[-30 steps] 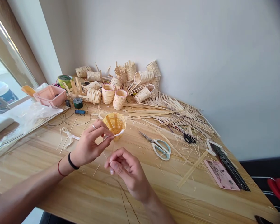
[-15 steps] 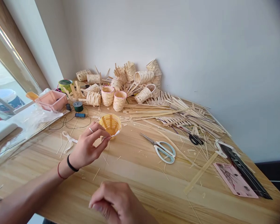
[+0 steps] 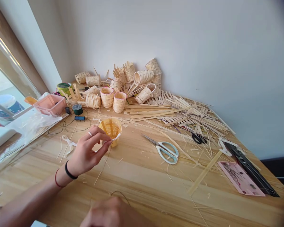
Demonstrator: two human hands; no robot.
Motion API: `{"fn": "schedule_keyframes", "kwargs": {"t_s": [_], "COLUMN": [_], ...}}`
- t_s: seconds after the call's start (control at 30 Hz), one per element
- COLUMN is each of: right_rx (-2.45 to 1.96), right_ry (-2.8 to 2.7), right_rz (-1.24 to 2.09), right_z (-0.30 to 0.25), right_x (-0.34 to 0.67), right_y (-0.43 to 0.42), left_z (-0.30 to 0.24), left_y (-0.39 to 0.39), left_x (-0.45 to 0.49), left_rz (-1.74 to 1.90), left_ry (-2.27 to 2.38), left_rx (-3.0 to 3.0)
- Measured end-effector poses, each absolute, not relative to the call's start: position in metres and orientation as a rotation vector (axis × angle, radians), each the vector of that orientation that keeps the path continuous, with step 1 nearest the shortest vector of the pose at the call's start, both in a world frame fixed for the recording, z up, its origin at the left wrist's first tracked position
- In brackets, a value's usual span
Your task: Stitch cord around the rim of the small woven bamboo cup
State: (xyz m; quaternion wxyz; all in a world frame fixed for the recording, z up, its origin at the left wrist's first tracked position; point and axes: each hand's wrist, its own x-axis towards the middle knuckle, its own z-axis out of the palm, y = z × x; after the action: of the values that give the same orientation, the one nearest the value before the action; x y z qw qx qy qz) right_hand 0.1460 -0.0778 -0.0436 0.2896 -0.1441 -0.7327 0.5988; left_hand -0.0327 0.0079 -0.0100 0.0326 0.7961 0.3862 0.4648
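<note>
My left hand (image 3: 87, 151) pinches the rim of a small woven basket (image 3: 110, 129) and holds it just above the wooden table (image 3: 142, 186), its opening turned toward me. A white band runs along the near rim where my fingers grip. My right hand (image 3: 111, 216) is at the bottom edge, blurred, its fingers hidden; a thin dark thread loops above it toward the basket.
A heap of woven baskets (image 3: 123, 85) and loose strips (image 3: 180, 110) fills the back of the table. White-handled scissors (image 3: 165, 150), black scissors (image 3: 198, 138), a pink card (image 3: 241, 178), a pink tray (image 3: 49, 104) and thread spools (image 3: 77, 109) lie around.
My right hand has pulled back from beside the basket toward me, down to the bottom edge. My left hand keeps its hold on the basket.
</note>
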Motion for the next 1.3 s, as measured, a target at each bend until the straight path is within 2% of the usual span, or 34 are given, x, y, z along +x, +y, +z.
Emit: {"fn": "schedule_keyframes", "kwargs": {"t_s": [0.17, 0.4, 0.7, 1.3], "right_rx": [-0.774, -1.051, -1.005, -1.048], "right_ry": [-1.574, -1.439, -1.495, -1.504], "right_rz": [1.496, 1.242, 1.11, 1.096], "right_z": [-0.01, -0.017, -0.019, -0.019], "right_x": [0.171, 0.179, 0.171, 0.17], "right_y": [-0.055, -0.041, -0.044, -0.045], "left_z": [-0.006, -0.001, 0.001, 0.001], "left_y": [0.001, -0.007, -0.008, -0.013], "left_x": [-0.029, -0.023, -0.021, -0.016], "left_rz": [1.398, 1.276, 1.217, 1.23], "left_ry": [1.091, 1.007, 1.047, 0.975], "left_rx": [2.44, 2.495, 2.483, 2.539]}}
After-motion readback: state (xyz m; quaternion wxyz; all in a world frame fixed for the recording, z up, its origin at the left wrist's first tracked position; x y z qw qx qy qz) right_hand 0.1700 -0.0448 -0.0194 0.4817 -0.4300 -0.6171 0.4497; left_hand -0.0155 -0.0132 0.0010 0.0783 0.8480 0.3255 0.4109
